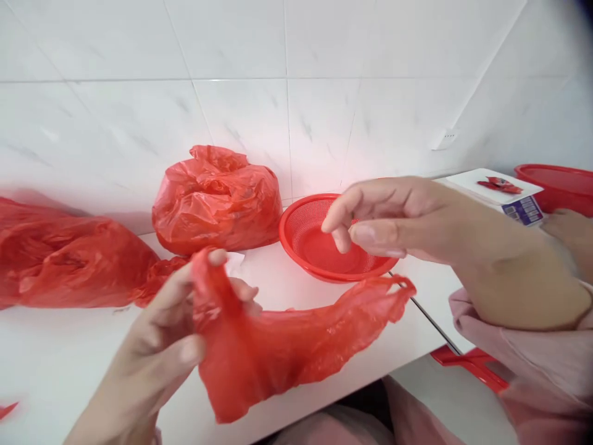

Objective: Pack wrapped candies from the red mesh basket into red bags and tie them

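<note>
Fingers of the left hand (155,340), loosely curled, held one end of a single red plastic bag (278,346) at centre, probably light, limp and slippery, best pinched by its loops; the right hand (417,216), half-open, held nothing. Two filled bags (217,210) lay at ten and eleven o'clock, two red baskets (319,250) at one and two.

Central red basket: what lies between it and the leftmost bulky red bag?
The head view shows another bulky red bag, with something white in front.

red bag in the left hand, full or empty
Apparently empty: the red bag in the left hand looks thin and flat, without bulges.
</note>
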The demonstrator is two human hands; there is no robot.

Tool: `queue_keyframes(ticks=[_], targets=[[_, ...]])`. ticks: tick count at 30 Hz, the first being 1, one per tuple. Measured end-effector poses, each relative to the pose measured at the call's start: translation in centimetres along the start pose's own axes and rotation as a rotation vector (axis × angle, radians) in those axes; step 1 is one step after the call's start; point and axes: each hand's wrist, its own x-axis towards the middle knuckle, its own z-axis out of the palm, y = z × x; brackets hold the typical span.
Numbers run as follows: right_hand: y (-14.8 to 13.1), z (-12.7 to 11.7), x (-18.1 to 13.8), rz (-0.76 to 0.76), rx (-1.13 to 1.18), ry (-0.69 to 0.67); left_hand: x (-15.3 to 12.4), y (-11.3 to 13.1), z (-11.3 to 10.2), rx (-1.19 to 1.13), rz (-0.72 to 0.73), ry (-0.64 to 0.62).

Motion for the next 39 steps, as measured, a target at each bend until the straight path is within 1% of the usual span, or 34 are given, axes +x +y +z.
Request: queue_keyframes(ticks=[2,3,5,7,9,10,11,13,15,17,20,22,24,25,27,29,30,32,34,36,38,39], targets=[[-1.0,0.8,0.8,-0.046,0.007,-0.008,0.3,0.7,1.4,-0.041,0.004,-0.103],[-1.2,1.3,1.0,-0.065,-0.03,-0.051,0.5,0.9,1.7,-0.037,0.001,-0.121],[-0.8,2.3,0.8,-0.098,-0.195,-0.201,0.8,0.9,1.8,-0.013,-0.015,-0.091],[0.7,2.8,-0.2,-0.103,-0.436,-0.359,1.0,0.6,1.0,0.0,-0.013,-0.035],[2.7,2.8,-1.8,-0.016,-0.642,-0.439,0.8,0.3,-0.1,-0.005,-0.006,-0.001],[3.6,2.6,-2.7,0.055,-0.695,-0.443,0.7,0.2,-0.7,-0.014,-0.005,0.021],[4.3,2.3,-3.5,0.132,-0.703,-0.439,0.5,0.2,-1.2,-0.023,-0.006,0.045],[5.0,1.6,-4.9,0.244,-0.617,-0.456,0.2,0.3,-1.8,-0.034,-0.025,0.094],[4.9,1.2,-5.7,0.275,-0.502,-0.489,0.0,0.5,-2.0,-0.044,-0.026,0.13],[4.4,1.5,-5.7,0.299,-0.48,-0.46,-0.1,0.7,-1.7,-0.06,-0.034,0.154],[3.9,2.5,-4.7,0.366,-0.512,-0.319,-0.1,0.8,-1.1,-0.098,-0.082,0.186],[4.2,3.3,-3.8,0.408,-0.49,-0.213,-0.1,0.9,-0.7,-0.114,-0.1,0.206],[4.8,3.7,-2.9,0.417,-0.478,-0.133,-0.2,0.9,-0.7,-0.112,-0.097,0.199],[5.0,3.8,-2.6,0.401,-0.475,-0.124,-0.2,1.0,-0.8,-0.105,-0.094,0.191],[5.0,3.5,-2.2,0.331,-0.439,-0.171,-0.4,1.0,-1.2,-0.09,-0.093,0.171],[4.2,3.0,-1.9,0.229,-0.373,-0.198,-0.4,1.0,-1.6,-0.079,-0.085,0.154],[3.4,2.7,-1.6,0.175,-0.347,-0.173,-0.3,1.0,-1.8,-0.067,-0.083,0.138],[1.6,2.4,-0.5,0.049,-0.3,-0.105,0.1,1.1,-1.7,-0.014,-0.097,0.065],[-0.1,3.0,1.3,-0.086,-0.244,-0.107,0.7,1.2,-1.0,0.087,-0.123,-0.04],[-1.2,4.2,3.5,-0.201,-0.185,-0.18,1.4,1.2,0.3,0.219,-0.15,-0.182],[-1.7,5.7,5.5,-0.257,-0.129,-0.243,2.1,1.2,1.6,0.35,-0.16,-0.286],[-1.7,6.3,6.2,-0.267,-0.096,-0.251,2.4,1.1,2.1,0.39,-0.172,-0.303]])
